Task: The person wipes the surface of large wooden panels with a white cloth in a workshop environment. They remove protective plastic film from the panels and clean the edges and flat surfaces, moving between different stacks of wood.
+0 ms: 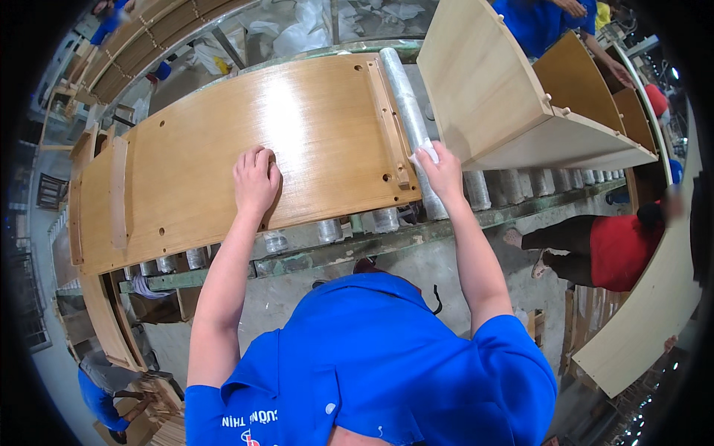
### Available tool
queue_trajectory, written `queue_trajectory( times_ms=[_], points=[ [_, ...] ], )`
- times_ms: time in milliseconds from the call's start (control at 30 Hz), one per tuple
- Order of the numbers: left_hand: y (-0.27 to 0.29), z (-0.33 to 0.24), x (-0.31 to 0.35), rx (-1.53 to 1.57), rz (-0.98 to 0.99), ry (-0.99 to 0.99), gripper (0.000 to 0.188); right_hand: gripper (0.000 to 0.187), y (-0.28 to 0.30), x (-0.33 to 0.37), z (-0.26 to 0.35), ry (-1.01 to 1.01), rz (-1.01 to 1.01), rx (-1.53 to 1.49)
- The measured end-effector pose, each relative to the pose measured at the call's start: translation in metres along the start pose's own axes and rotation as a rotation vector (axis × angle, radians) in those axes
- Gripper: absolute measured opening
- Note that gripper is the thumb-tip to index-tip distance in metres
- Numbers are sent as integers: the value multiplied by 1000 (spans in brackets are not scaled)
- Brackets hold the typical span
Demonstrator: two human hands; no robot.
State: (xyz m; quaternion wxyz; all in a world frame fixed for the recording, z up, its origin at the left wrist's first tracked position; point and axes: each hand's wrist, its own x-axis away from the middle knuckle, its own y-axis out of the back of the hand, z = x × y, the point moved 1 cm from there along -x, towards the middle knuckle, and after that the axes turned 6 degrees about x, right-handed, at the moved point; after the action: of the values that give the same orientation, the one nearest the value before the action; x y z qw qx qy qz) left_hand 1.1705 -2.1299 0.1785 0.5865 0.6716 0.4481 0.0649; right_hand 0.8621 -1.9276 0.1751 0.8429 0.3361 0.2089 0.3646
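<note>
from my seat i'm seeing the left hand lying palm down near the middle of the wooden panel, half open, its fingers close together and gently bent; it's appearing to touch the surface and is gripping nothing. the right hand is closing thumb and fingers on a white wad, over the roller just beyond the panel's right end; i'm not able to tell whether the wad is touching the panel. the panel is lying flat on the green-framed conveyor, in front of the person, its long axis running left to right, the right end angling slightly farther away. one batten is crossing it near the right end, another strip near the left. a pale cabinet is standing to the right.
</note>
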Motion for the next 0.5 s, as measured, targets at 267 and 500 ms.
queue_trajectory(
  times_ms=[267,500],
  points=[
    [1,-3,0,-18,51,33,21,36,15,54,-6,-92,7,18],
    [-1,-9,0,59,51,48,21,33,14,63,-12,-42,-31,-59]
  ],
)
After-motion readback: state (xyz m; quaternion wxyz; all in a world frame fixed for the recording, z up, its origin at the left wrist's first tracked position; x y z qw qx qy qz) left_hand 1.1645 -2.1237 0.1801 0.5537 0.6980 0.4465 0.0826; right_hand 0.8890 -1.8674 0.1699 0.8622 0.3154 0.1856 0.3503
